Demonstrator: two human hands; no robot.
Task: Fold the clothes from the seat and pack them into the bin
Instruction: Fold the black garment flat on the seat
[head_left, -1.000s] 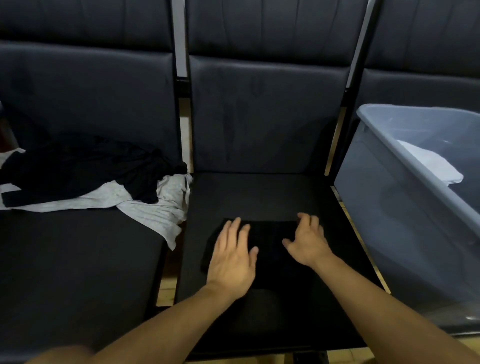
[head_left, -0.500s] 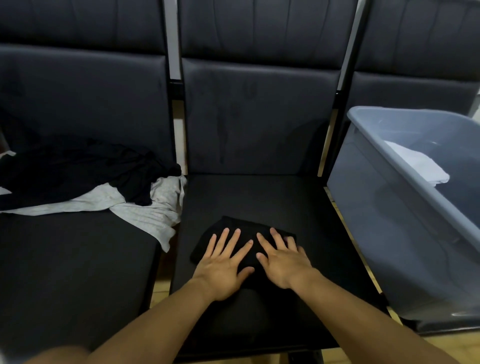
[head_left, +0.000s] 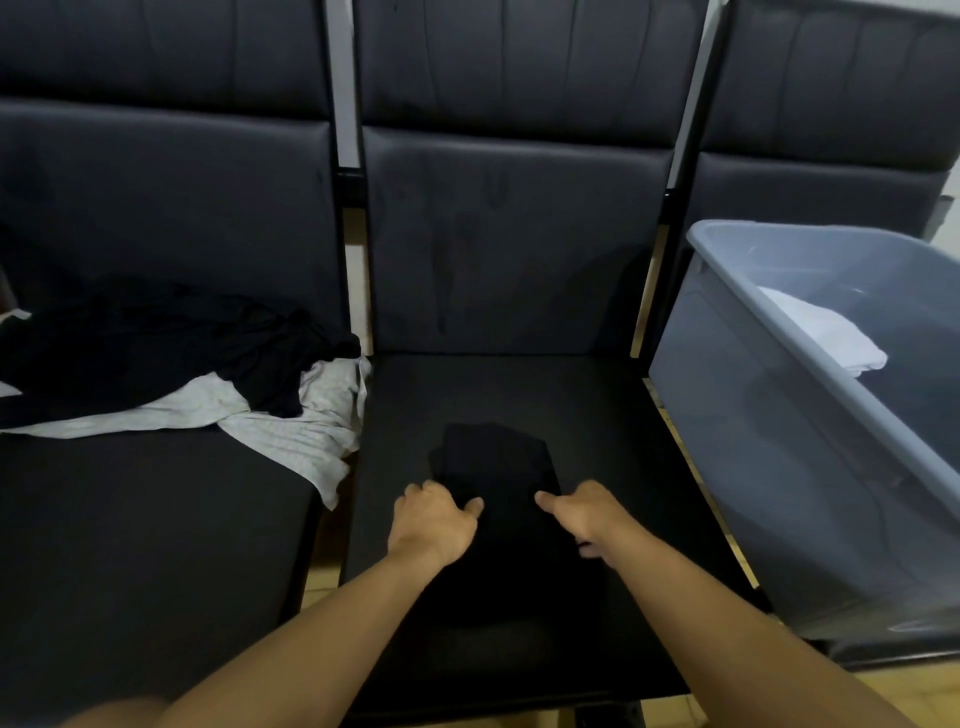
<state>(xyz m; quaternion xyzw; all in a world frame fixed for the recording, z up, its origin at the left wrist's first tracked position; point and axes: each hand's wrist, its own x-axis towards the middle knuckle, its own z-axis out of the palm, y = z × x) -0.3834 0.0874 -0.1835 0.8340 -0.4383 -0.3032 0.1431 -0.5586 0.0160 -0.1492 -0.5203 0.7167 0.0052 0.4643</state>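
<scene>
Gripping the folded black garment (head_left: 496, 467) at its near corners, the left hand (head_left: 431, 525) and the right hand (head_left: 584, 512) each have fingers curled at the cloth's edge, thumbs on top; how far the fingers reach underneath cannot be seen. The garment lies on the middle seat (head_left: 597, 415), towards its front, dark on dark, so its near edge is hard to make out. The step looks like lifting the bundle for the bin (head_left: 779, 426). Doing it well probably means sliding fingers fully under both sides, keeping the layers pinched together, raising it level, and carrying it right over the rim without letting a fold drop open.

Inside the grey plastic bin, on the right-hand seat, a folded white garment (head_left: 826, 338) already rests. On the left seat (head_left: 130, 519) a loose heap waits: a black garment (head_left: 171, 348) over a pale patterned one (head_left: 306, 431), whose edge hangs off the seat's right side. Padded dark backrests (head_left: 519, 234) rise behind, and yellowish floor (head_left: 883, 691) shows below.
</scene>
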